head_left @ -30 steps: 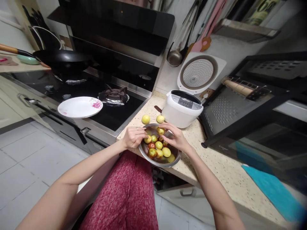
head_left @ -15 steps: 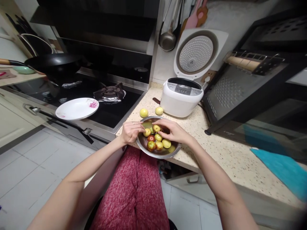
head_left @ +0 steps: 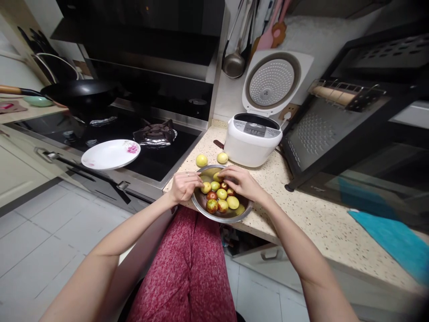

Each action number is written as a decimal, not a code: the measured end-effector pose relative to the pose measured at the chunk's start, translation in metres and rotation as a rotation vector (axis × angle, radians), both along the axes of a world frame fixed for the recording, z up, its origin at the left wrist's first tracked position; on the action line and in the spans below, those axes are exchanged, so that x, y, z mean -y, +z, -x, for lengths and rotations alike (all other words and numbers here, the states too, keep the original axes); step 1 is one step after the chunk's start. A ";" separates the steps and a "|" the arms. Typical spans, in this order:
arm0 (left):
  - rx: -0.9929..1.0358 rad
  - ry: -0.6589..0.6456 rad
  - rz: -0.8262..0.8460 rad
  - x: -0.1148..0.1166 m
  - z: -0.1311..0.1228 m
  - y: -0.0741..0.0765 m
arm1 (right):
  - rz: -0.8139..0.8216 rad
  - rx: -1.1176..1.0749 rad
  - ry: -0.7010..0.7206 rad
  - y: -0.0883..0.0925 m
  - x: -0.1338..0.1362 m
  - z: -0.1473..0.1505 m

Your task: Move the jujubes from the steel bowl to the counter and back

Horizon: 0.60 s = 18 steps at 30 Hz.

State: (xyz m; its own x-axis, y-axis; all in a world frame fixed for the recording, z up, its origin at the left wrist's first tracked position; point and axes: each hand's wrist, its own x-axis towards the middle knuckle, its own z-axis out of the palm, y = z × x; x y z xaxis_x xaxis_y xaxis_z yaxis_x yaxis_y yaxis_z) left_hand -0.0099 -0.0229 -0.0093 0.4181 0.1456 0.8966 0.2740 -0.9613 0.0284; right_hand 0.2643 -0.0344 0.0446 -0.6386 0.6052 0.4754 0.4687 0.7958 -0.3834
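A steel bowl (head_left: 224,219) holds several yellow-green and reddish-brown jujubes (head_left: 221,194) in water. It sits at the counter's front edge. My left hand (head_left: 185,185) is at the bowl's left rim, its thumb and fingers closed on a yellow jujube (head_left: 205,187). From the right, my right hand (head_left: 244,183) reaches over the bowl with bent fingers and the thumb apart. Its fingertips are beside a yellowish jujube (head_left: 216,177) at the far side, and dark red ones lie under the thumb. Two loose yellow jujubes (head_left: 201,160) rest on the counter behind the bowl.
An open white rice cooker (head_left: 251,145) stands behind the bowl, beside a dark oven-like appliance (head_left: 321,138). To the left, a flowered plate (head_left: 107,154) lies at the cooktop's front edge, and a wok (head_left: 82,93) sits on the far burner. A teal cloth (head_left: 389,239) lies at right.
The right hand's fingers have shifted slightly; the jujube at them now sits lower and farther back, and dark red jujubes show under the thumb. The left hand keeps its place.
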 end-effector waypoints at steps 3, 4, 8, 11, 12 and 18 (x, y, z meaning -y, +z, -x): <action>-0.008 0.000 0.013 0.000 0.000 0.001 | -0.009 0.021 0.018 0.000 -0.001 -0.001; -0.008 -0.003 0.018 0.000 0.000 0.001 | -0.014 0.035 0.021 0.000 -0.001 -0.001; -0.018 -0.016 0.042 0.001 0.002 0.000 | -0.029 0.086 0.019 0.002 0.001 -0.001; 0.026 -0.001 0.106 0.003 0.002 0.000 | -0.049 0.088 0.004 0.004 0.002 0.000; 0.066 0.008 0.149 0.003 0.001 0.001 | -0.058 0.089 0.001 0.004 0.002 0.001; 0.281 0.148 0.482 -0.016 -0.005 0.008 | -0.089 0.096 0.004 0.005 0.002 0.003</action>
